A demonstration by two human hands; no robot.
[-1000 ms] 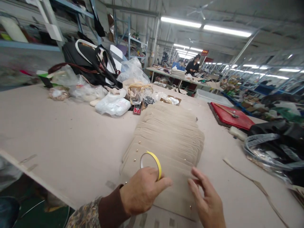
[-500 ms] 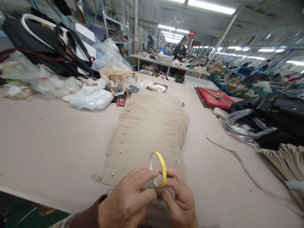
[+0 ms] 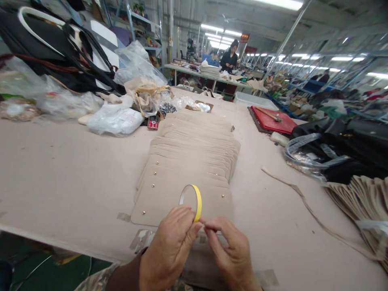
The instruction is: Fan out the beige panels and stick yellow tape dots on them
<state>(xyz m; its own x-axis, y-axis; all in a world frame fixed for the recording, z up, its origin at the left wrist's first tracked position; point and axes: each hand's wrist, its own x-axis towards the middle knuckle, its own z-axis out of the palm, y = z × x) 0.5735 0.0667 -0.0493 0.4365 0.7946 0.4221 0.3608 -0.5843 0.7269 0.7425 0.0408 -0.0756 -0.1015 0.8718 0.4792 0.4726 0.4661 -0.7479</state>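
My left hand (image 3: 169,250) is closed around a thin yellow tape roll (image 3: 197,199), holding it upright at the near edge of the table. My right hand (image 3: 232,252) pinches at the roll's lower edge, fingertips pressed together against it; what they hold is too small to see. Both hands hover over the nearest piece of an overlapping row of beige leather pieces (image 3: 188,161) with small metal studs, which runs away from me across the table (image 3: 60,169).
Plastic bags (image 3: 115,121), black handbags (image 3: 57,52) and a small red phone (image 3: 153,122) crowd the far left. A red board (image 3: 273,121) with a tool, black bags (image 3: 348,145), a beige strip (image 3: 303,202) and stacked beige pieces (image 3: 360,202) lie right. A person works at a far table.
My right hand came in from beside the roll to pinch at its lower edge. The view shifted right and down, and the roll sits slightly lower over the nearest piece.
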